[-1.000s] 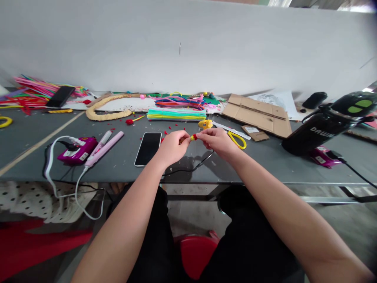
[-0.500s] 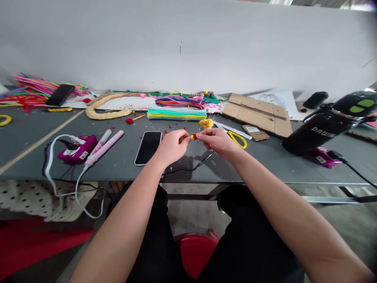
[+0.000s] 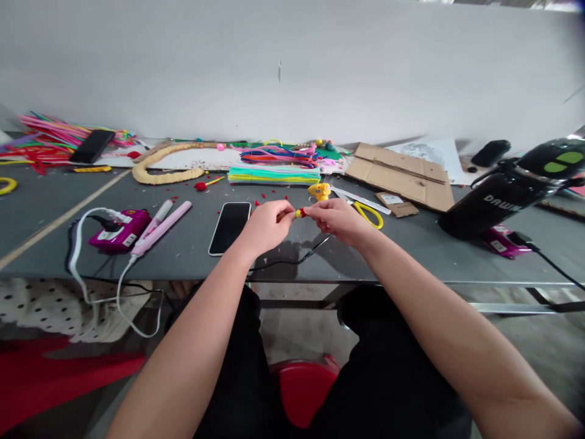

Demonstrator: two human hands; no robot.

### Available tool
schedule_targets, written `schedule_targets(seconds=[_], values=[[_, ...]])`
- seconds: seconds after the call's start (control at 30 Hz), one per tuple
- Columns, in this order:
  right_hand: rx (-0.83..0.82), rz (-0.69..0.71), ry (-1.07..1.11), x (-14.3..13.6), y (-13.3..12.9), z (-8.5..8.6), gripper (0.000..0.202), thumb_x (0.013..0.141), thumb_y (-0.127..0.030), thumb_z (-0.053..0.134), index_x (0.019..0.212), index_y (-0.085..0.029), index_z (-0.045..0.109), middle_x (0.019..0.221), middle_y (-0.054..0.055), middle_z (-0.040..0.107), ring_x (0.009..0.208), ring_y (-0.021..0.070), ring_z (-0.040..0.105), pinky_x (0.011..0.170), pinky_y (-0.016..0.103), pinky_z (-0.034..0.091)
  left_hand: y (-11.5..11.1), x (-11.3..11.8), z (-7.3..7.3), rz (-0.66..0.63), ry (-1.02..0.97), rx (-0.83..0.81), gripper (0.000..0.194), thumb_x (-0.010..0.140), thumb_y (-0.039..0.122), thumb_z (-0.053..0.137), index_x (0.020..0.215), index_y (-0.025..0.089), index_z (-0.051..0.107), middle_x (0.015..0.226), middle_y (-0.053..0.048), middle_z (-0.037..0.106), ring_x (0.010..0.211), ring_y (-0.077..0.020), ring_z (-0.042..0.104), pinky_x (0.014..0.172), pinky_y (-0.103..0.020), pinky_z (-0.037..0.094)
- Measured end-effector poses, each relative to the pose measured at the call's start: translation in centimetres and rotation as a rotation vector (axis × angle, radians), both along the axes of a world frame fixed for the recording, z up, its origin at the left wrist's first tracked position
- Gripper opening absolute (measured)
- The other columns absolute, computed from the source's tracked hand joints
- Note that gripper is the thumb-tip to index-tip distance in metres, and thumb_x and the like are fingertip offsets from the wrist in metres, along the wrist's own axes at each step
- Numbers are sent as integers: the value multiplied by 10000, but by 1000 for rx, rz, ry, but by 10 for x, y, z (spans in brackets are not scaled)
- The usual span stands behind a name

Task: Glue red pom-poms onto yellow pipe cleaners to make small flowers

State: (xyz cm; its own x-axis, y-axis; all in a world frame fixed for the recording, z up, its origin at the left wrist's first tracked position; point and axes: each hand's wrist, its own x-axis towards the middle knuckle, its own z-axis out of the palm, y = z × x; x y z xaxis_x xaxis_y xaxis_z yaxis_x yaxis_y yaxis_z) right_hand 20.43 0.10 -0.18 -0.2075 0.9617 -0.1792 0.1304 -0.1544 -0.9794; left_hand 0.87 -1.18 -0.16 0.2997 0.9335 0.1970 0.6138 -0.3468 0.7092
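Note:
Between my two hands is a small fuzzy yellow-and-red pipe-cleaner piece (image 3: 300, 213), held above the grey table. The fingers of my left hand (image 3: 269, 223) are closed round its yellow end, and part of it is hidden there. On the red end, my right hand (image 3: 337, 219) pinches with thumb and fingertips. Just behind the right hand stands a yellow glue gun (image 3: 319, 191), its cable (image 3: 292, 263) running under my hands. Yellow-handled scissors (image 3: 369, 215) lie to the right of it. A white-edged phone (image 3: 230, 228) rests left of my left hand.
Bundles of pipe cleaners (image 3: 274, 175) lie at the back, near a fuzzy tan loop (image 3: 167, 178) and a red-tipped stem (image 3: 201, 186). A pink hair straightener (image 3: 162, 229) leans on a purple power strip (image 3: 119, 231). Cardboard (image 3: 402, 177) and a black bottle (image 3: 498, 198) are at right.

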Motion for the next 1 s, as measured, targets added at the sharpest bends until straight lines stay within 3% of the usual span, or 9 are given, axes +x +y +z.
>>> schedule_targets(seconds=[0.27,0.43,0.63,0.77,0.9,1.0], values=[[84,-45,16,1,-1,-2,322,816,-440,788,752,-161,641,570,-45,451,505,70,384,470,234,266,1,-5,3,7,-73,-71,246,927,379,565,840,176,674,719,-17,632,630,-145,498,588,-287,346],[221,-44,-13,-3,-2,-4,408,781,-544,788,877,-158,699,705,-5,573,576,86,453,507,246,335,1,-8,6,6,-87,-82,242,916,371,586,856,164,696,770,-32,672,688,-158,547,630,-287,379],[283,-31,-81,-11,-1,-8,461,734,-569,803,900,-147,715,780,25,652,611,97,467,535,258,361,0,-9,7,-2,-108,-101,232,904,359,585,822,167,687,684,-2,591,610,-130,455,573,-279,326],[238,-15,-14,-19,3,-8,443,732,-555,810,878,-151,703,733,4,607,574,85,436,512,253,324,1,-15,10,12,-103,-89,218,894,341,581,804,172,684,642,11,558,576,-121,425,567,-279,313],[135,-48,109,-27,17,-13,315,848,-473,707,877,-162,670,691,-28,538,526,74,399,498,248,293,7,-40,10,140,-75,-77,203,862,343,603,778,180,691,682,-11,635,617,-145,510,616,-289,366],[283,-69,-109,-33,32,-25,117,860,-278,669,868,-162,683,749,-1,628,590,98,478,570,257,376,14,-63,5,292,-32,-107,178,819,335,628,764,189,714,731,-34,702,692,-188,600,666,-308,404]])
